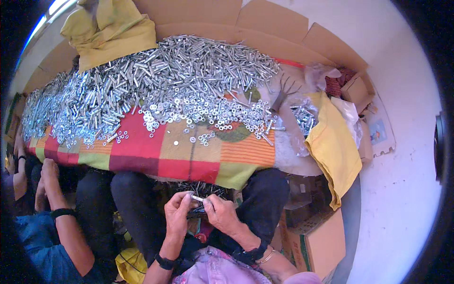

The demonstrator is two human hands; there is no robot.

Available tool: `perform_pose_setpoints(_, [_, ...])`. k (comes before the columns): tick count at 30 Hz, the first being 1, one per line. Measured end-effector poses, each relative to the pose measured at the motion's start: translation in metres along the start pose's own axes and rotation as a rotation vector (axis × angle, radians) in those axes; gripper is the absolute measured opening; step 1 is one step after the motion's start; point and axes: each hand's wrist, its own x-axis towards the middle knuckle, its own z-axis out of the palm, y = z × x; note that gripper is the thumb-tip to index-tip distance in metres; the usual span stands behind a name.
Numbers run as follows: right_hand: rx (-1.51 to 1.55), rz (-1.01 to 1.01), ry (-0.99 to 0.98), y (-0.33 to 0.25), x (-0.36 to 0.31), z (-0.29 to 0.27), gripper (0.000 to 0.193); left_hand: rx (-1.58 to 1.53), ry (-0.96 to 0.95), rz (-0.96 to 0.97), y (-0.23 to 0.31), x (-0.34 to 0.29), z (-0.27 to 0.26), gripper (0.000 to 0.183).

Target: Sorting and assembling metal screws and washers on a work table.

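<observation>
Over my lap, my left hand [177, 214] and my right hand [222, 215] pinch a short silvery bolt [197, 198] between them, one at each end. The left fingertips close on its left end, where a washer or nut may sit; it is too small to tell. My right thumb and fingers grip its other end. Below the hands, dark and silvery bolts [203, 189] lie in a container between my knees, partly hidden. On the table ahead spreads a big heap of metal bolts [189, 64], with many loose washers [208, 108] along its near side.
A checked cloth [137, 158] covers the table's near edge. Cardboard [198, 19] walls the back. At right are a small hand rake [283, 94], a bag of metal parts [302, 118] and yellow cloth [333, 146]. A co-worker's arm [66, 217] is close at left; a carton [324, 241] stands lower right.
</observation>
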Motion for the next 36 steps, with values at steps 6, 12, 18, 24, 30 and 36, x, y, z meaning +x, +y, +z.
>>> perform_pose_setpoints(6, [1.334,1.028,-0.294,0.021,-0.008,0.010,0.039,0.249,0.000,0.116,-0.013,-0.003,-0.007,0.014])
perform_pose_setpoints(12, [-0.120,0.305,-0.495,0.031,0.019,-0.043,0.036,0.940,-0.062,0.563,-0.004,0.015,-0.030,0.011])
perform_pose_setpoints(18, [-0.156,0.146,-0.111,0.041,0.132,-0.108,0.032,0.837,0.067,0.625,0.010,0.042,-0.028,0.016])
perform_pose_setpoints(24, [-0.381,-0.054,0.125,0.047,0.239,-0.130,0.033,1.050,0.334,0.933,0.014,0.080,-0.012,0.032])
perform_pose_setpoints(30, [-0.487,-0.170,0.332,0.069,0.312,-0.101,0.037,1.249,0.296,0.846,-0.008,0.088,-0.024,0.040])
perform_pose_setpoints(36, [-0.634,-0.062,0.378,0.101,0.358,-0.113,0.039,1.320,0.252,0.868,-0.021,0.094,-0.031,0.042])
